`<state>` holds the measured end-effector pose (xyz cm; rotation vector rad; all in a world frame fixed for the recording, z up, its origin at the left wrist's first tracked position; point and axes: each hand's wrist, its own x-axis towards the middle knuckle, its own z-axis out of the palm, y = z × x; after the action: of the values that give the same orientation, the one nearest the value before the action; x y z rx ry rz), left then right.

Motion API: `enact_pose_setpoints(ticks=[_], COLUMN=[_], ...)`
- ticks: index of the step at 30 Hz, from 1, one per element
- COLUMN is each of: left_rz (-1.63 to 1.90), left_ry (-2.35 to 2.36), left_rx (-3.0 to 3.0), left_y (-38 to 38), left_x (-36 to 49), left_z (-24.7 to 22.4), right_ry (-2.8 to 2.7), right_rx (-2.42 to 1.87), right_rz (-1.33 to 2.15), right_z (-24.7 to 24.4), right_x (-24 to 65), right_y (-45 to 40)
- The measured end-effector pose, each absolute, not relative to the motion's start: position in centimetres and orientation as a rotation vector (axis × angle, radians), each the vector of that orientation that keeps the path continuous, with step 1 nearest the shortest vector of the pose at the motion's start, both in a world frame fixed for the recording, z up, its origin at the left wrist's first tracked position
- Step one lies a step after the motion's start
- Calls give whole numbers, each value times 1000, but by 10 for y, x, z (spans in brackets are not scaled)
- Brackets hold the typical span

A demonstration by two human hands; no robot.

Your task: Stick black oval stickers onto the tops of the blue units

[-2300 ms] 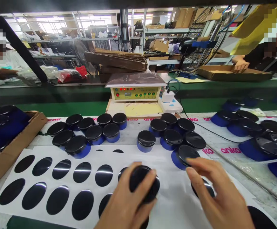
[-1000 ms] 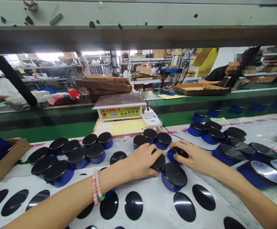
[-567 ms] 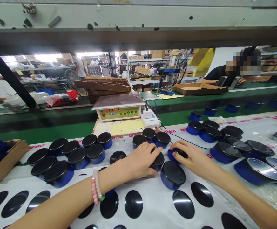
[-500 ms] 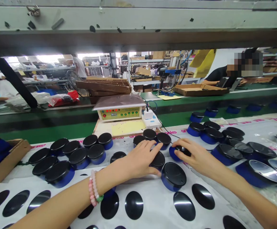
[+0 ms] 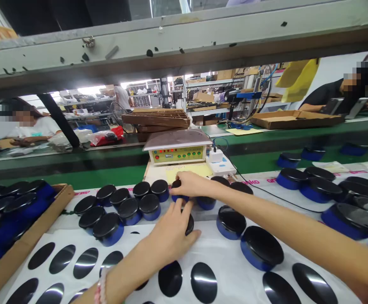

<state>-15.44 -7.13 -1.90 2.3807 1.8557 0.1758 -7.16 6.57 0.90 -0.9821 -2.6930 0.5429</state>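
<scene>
Gripping the sides seems safest imo.
My right hand [image 5: 190, 183] pinches the far pot [image 5: 180, 197] by the desk's back edge [image 5: 262, 180]; left hand [image 5: 171, 233] half-curls over a nearer pot [image 5: 189, 224], hold unclear.

Head view | from the wearer's head | faces forward-down | hands [image 5: 171, 232] close | green surface [image 5: 250, 157] farther off

The operator has 2 bare hands, left hand [image 5: 168, 236] and right hand [image 5: 193, 186]. The fingers are slender and ungloved. Behind the left fingers, at the wrist, is a beaded bracelet [image 5: 100, 291]. Beads: small, rounded, closely set; colours pink and whitish pink. The frame edge cuts off its lower part. Behind the right fingers, wrist and forearm are bare.
</scene>
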Motion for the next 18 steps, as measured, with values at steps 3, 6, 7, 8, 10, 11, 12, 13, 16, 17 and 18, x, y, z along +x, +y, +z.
enact_pose_setpoints(ticks=[3, 6, 7, 8, 10, 11, 12, 13, 16, 17, 18], left_rz=[98, -26, -14, 10, 54, 68, 73, 75, 60, 37, 8], left_ry=[1933, 1945, 1915, 1878, 1802, 1778, 1757, 1737, 1716, 1716, 1718], left_rx=[2344, 2380, 2406, 2430, 2463, 2468, 2468, 2468, 2482, 2496, 2512], left_y=[-81, -90, -92, -93, -93, -91, -88, -84, -71, -67, -64], left_x=[-156, -163, -167, -172, -181, -184, -186, -185, -172, -165, -159], left_z=[-23, -28, -30, -31, -30, -28, -24, -20, -7, -4, -2], right_ry=[-2776, -2762, -2737, -2719, -2667, -2626, -2617, -2597, -2606, -2625, -2645], right_rx=[-953, -975, -1003, -1034, -1122, -1160, -1143, -1150, -1191, -1179, -1150], right_rz=[594, 525, 461, 406, 115, -88, -249, -375, -465, -456, -447], right_z=[13, 30, 32, 30, 12, -1, -17, -32, -60, -61, -60], right_x=[-80, -49, -31, -12, 25, 41, 54, 63, 73, 73, 73], right_y=[61, 39, 29, 17, -6, -17, -25, -31, -34, -31, -26])
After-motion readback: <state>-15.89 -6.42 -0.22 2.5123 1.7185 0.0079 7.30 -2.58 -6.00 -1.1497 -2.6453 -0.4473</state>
